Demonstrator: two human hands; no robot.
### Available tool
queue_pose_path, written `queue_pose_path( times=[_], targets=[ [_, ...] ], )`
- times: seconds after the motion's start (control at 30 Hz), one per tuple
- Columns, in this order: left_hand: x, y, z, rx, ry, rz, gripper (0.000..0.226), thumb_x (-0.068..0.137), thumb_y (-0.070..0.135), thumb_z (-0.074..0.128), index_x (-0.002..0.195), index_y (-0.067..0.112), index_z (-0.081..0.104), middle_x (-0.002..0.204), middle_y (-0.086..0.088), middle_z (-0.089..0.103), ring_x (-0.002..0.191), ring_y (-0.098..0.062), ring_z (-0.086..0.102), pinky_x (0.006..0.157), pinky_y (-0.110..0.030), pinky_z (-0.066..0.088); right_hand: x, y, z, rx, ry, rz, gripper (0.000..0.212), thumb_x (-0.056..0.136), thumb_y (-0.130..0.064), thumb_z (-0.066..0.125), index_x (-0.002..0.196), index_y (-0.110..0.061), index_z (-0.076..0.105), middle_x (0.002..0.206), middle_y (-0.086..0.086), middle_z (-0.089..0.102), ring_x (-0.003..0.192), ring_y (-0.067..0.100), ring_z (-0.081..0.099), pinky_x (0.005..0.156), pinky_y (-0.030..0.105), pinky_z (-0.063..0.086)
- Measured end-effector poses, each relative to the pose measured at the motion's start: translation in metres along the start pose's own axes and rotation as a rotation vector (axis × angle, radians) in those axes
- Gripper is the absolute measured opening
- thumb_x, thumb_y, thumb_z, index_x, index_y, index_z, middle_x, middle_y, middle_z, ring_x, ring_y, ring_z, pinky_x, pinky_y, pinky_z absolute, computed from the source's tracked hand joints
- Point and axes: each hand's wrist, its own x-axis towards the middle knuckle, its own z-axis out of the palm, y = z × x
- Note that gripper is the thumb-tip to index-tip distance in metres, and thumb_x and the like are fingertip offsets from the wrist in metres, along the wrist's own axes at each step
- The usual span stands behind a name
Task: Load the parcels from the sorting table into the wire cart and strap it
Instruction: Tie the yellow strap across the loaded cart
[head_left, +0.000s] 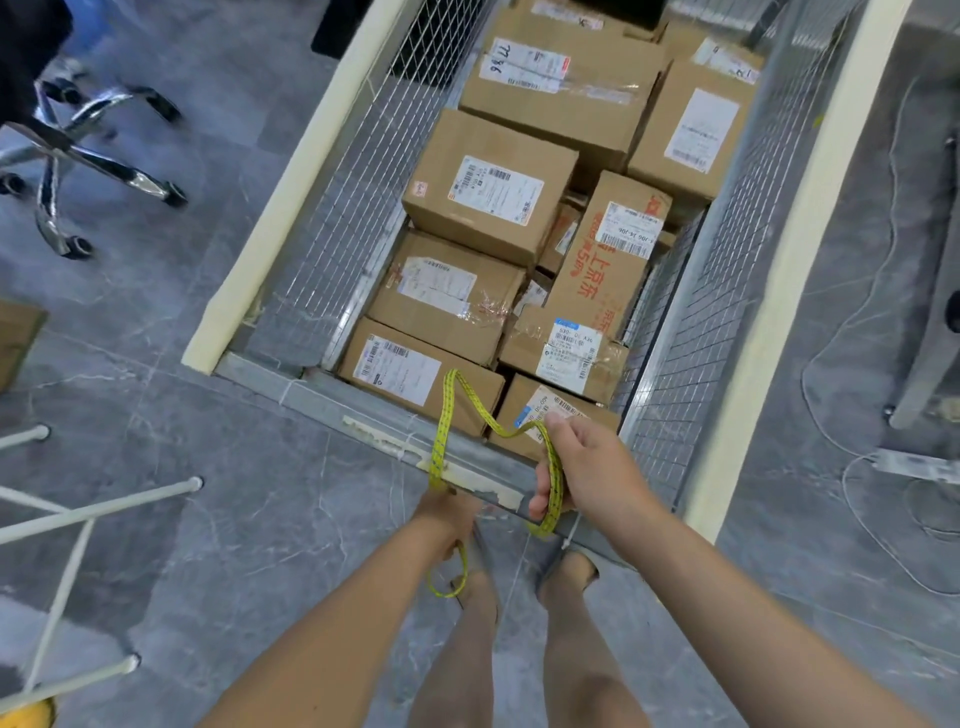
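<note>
- Gripping the yellow strap (442, 430), the right hand (577, 469) curls round it over the near rim of the wire cart (332, 394), at 5 o'clock.
- At 6 o'clock the left hand (449, 521) clasps the same strap.
- Cardboard parcels (488, 193) fill the cart.

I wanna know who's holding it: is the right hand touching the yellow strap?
Touching. In the head view the right hand curls its fingers round the yellow strap, gripping it.

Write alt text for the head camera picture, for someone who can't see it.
A person's left hand and right hand grip a yellow strap at the near rail of a wire cart packed with labelled cardboard parcels. A chair base stands on the grey floor to the left.
</note>
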Motion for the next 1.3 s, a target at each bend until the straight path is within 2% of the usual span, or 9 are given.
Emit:
queue_pose_path(
  times=[0.13,0.33,0.5,0.6,0.77,0.9,1.0,1.17,1.3],
  targets=[
    [-0.046,-0.011,-0.035,0.374,-0.24,0.185,0.025,0.081,0.031,0.06,0.06,0.019,0.062,0.048,0.002,0.034,0.039,-0.012,0.031,0.042,-0.022,0.025,-0.01,-0.005,0.0,0.155,-0.019,0.108,0.037,0.106,-0.039,0.037,0.083,-0.011,0.043,0.049,0.001,0.043,0.035,0.014,0.038,0.04,0.024,0.039],
    [-0.127,-0.002,-0.088,0.209,-0.67,0.348,0.023,0.079,0.028,0.047,0.072,0.012,0.062,0.047,-0.007,0.026,0.047,-0.019,0.018,0.048,-0.029,0.014,-0.044,-0.049,-0.01,0.551,-0.273,0.353,0.032,0.106,-0.032,0.04,0.082,-0.01,0.042,0.05,-0.003,0.029,0.031,0.003,0.022,0.027,0.012,0.015],
    [-0.191,0.023,-0.118,-0.106,-0.53,0.63,0.035,0.086,0.028,0.046,0.055,0.011,0.042,0.046,-0.004,0.032,0.045,-0.018,0.032,0.049,-0.027,0.035,-0.089,-0.103,-0.013,0.735,-0.397,0.38,0.018,0.103,-0.004,0.033,0.089,-0.007,0.043,0.058,0.0,0.03,0.032,0.003,0.026,0.024,0.012,0.019],
    [-0.211,0.039,-0.125,-0.47,-0.352,0.787,0.044,0.088,0.028,0.059,0.054,0.004,0.044,0.055,-0.001,0.059,0.07,-0.018,0.064,0.091,-0.034,0.052,-0.119,-0.135,-0.011,0.823,-0.439,0.365,0.014,0.098,0.001,0.034,0.091,-0.005,0.044,0.059,0.001,0.03,0.032,0.003,0.024,0.025,0.01,0.018],
    [-0.273,0.076,-0.112,-0.66,-0.502,0.844,0.044,0.103,0.026,0.047,0.062,0.009,0.045,0.056,-0.009,0.058,0.075,-0.023,0.068,0.1,-0.04,0.051,-0.17,-0.189,-0.015,0.901,-0.472,0.202,0.026,0.088,0.007,0.039,0.111,-0.005,0.04,0.062,0.001,0.031,0.04,0.002,0.016,0.026,0.011,0.019],
    [-0.327,0.109,-0.11,-0.71,-0.592,0.889,0.053,0.1,0.034,0.05,0.055,0.011,0.034,0.059,-0.016,0.052,0.044,-0.023,0.05,0.064,-0.037,0.051,-0.2,-0.229,-0.037,0.75,-0.246,-0.147,0.011,0.103,-0.004,0.037,0.111,-0.003,0.044,0.062,0.003,0.039,0.041,0.006,0.036,0.034,0.011,0.031],
    [-0.356,0.146,-0.114,-0.862,-0.518,0.929,0.05,0.099,0.031,0.051,0.055,0.016,0.032,0.052,-0.008,0.042,0.037,-0.015,0.029,0.038,-0.02,0.033,-0.209,-0.237,-0.058,0.631,-0.108,-0.38,0.029,0.105,-0.027,0.041,0.111,0.0,0.052,0.072,0.007,0.053,0.064,0.017,0.058,0.062,0.026,0.055],
    [-0.38,0.205,-0.114,-0.998,-0.432,0.972,0.041,0.097,0.02,0.054,0.06,0.015,0.038,0.054,-0.006,0.046,0.037,-0.011,0.03,0.033,-0.018,0.027,-0.213,-0.21,-0.076,0.16,-0.205,-0.356,0.061,0.1,-0.059,0.033,0.104,-0.008,0.066,0.094,0.017,0.072,0.089,0.035,0.069,0.082,0.041,0.058],
    [-0.381,0.238,-0.115,-0.969,-0.258,0.936,0.04,0.098,0.017,0.053,0.062,0.016,0.036,0.056,-0.005,0.046,0.036,-0.009,0.03,0.032,-0.016,0.021,-0.203,-0.177,-0.118,-0.042,-0.354,-0.402,0.053,0.103,-0.051,0.036,0.1,-0.006,0.064,0.075,0.008,0.065,0.072,0.023,0.064,0.083,0.034,0.054]
  ],
)
